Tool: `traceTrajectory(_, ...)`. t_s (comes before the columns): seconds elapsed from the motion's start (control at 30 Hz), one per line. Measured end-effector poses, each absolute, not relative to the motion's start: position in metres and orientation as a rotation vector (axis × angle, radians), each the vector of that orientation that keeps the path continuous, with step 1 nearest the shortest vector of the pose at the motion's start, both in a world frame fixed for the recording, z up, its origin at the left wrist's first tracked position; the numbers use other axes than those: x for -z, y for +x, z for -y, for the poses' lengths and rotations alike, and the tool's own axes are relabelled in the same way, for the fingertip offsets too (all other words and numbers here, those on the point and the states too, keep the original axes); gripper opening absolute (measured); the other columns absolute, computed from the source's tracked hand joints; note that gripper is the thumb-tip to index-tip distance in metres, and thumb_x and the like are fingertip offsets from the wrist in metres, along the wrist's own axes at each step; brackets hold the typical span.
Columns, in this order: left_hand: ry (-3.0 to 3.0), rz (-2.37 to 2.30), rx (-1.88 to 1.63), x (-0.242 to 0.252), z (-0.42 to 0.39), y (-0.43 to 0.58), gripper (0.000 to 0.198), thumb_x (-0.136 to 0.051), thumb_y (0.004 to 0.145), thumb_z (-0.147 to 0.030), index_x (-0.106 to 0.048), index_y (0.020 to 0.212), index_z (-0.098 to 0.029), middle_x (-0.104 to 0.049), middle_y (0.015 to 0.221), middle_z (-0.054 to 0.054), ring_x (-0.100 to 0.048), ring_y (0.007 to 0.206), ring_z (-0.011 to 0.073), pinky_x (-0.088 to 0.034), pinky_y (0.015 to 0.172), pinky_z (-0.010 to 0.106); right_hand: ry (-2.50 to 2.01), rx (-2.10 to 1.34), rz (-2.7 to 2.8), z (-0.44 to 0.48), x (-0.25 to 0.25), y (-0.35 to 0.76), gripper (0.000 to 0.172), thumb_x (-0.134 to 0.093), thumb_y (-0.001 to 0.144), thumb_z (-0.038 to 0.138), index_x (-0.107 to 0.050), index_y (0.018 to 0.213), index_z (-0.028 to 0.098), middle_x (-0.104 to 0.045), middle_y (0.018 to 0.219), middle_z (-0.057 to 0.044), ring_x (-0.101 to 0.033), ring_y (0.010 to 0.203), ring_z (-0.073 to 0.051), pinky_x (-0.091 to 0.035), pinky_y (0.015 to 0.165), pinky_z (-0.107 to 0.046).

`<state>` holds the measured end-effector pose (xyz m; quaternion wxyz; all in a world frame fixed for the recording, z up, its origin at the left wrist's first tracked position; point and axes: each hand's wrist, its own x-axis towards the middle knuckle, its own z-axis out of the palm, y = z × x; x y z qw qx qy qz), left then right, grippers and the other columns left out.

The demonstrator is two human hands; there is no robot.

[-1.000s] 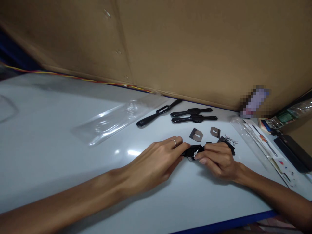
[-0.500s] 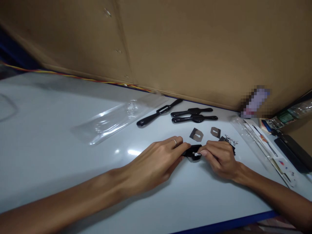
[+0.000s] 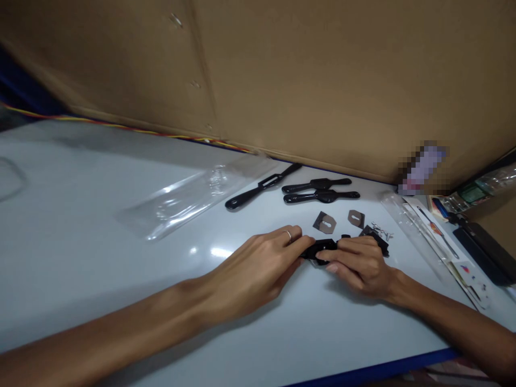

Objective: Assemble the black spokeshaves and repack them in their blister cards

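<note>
Both of my hands meet over a small black tool body (image 3: 318,250) lying on the white table (image 3: 80,258). My left hand (image 3: 262,266), a ring on one finger, pinches its left end with closed fingers. My right hand (image 3: 357,263) curls over its right part, fingertips pressed on top; the small silver screw there is hidden. Just behind lie two grey metal blades (image 3: 324,222) with slots, and a few small silver screws (image 3: 382,231) beside a black piece (image 3: 374,236).
Three black handled tool bodies (image 3: 318,192) and an empty clear plastic bag (image 3: 189,196) lie further back. A cardboard wall (image 3: 302,80) stands behind the table. Packaging cards and a dark flat box (image 3: 484,252) sit at the right. The table's blue front edge runs near my right forearm.
My right fingers shifted on the black piece, from pinching the silver screw to folding over it and hiding it. The left hand has kept still.
</note>
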<state>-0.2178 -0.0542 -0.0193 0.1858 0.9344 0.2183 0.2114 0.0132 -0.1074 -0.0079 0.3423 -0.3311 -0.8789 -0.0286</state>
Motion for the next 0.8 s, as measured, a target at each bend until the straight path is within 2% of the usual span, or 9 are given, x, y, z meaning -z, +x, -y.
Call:
traceTrajectory(0.17,2.643,-0.613,-0.580,0.0188,0.0542,-0.2191,0.030,-0.041,0.098,-0.010,-0.058,0.120,-0.019,-0.063,0.097,0.006,-0.063,0.080,0.0204,-0.049,0.065,0.032,-0.999,0.003,2.214,0.1072,0.0076,0.0133,0.042,-0.043,0.108,0.026,-0.070,0.077,0.013,-0.061,0.061,0.000,-0.049,0.050,-0.009,-0.038,0.049,-0.024)
traceTrajectory(0.3,2.642,-0.608,-0.590,0.0191,0.0538,-0.2188,0.029,-0.040,0.098,-0.011,-0.058,0.119,-0.019,-0.063,0.097,0.006,-0.062,0.080,0.0202,-0.049,0.065,0.032,-0.924,0.017,2.267,0.1070,0.0083,0.0136,0.044,-0.044,0.107,0.024,-0.066,0.070,0.016,-0.058,0.057,0.001,-0.048,0.050,-0.010,-0.037,0.049,-0.026)
traceTrajectory(0.47,2.639,-0.611,-0.593,0.0186,0.0535,-0.2181,0.024,-0.041,0.098,-0.012,-0.060,0.111,-0.019,-0.063,0.098,0.006,-0.062,0.081,0.0203,-0.049,0.065,0.032,-0.824,0.057,2.304,0.1070,0.0094,0.0142,0.038,-0.045,0.106,0.026,-0.072,0.081,0.014,-0.061,0.060,0.000,-0.051,0.050,-0.011,-0.038,0.049,-0.026)
traceTrajectory(0.63,2.632,-0.604,-0.599,0.0180,0.0541,-0.2185,0.027,-0.041,0.098,-0.011,-0.060,0.114,-0.019,-0.062,0.096,0.006,-0.062,0.077,0.0193,-0.047,0.063,0.031,-0.865,0.081,2.279,0.1070,0.0094,0.0139,0.031,-0.048,0.106,0.026,-0.074,0.096,0.013,-0.064,0.064,0.000,-0.055,0.053,-0.011,-0.041,0.050,-0.025)
traceTrajectory(0.7,2.635,-0.609,-0.596,0.0182,0.0541,-0.2183,0.028,-0.041,0.098,-0.010,-0.060,0.116,-0.020,-0.063,0.097,0.006,-0.062,0.078,0.0198,-0.048,0.064,0.031,-0.932,0.055,2.255,0.1069,0.0089,0.0133,0.035,-0.047,0.106,0.025,-0.073,0.088,0.013,-0.063,0.063,0.000,-0.053,0.052,-0.011,-0.040,0.049,-0.025)
traceTrajectory(0.8,2.640,-0.618,-0.587,0.0184,0.0542,-0.2181,0.028,-0.041,0.098,-0.012,-0.059,0.118,-0.019,-0.063,0.097,0.006,-0.063,0.080,0.0207,-0.049,0.064,0.032,-1.020,0.038,2.217,0.1067,0.0078,0.0126,0.048,-0.043,0.107,0.025,-0.064,0.066,0.015,-0.053,0.055,0.001,-0.044,0.047,-0.010,-0.033,0.046,-0.027)
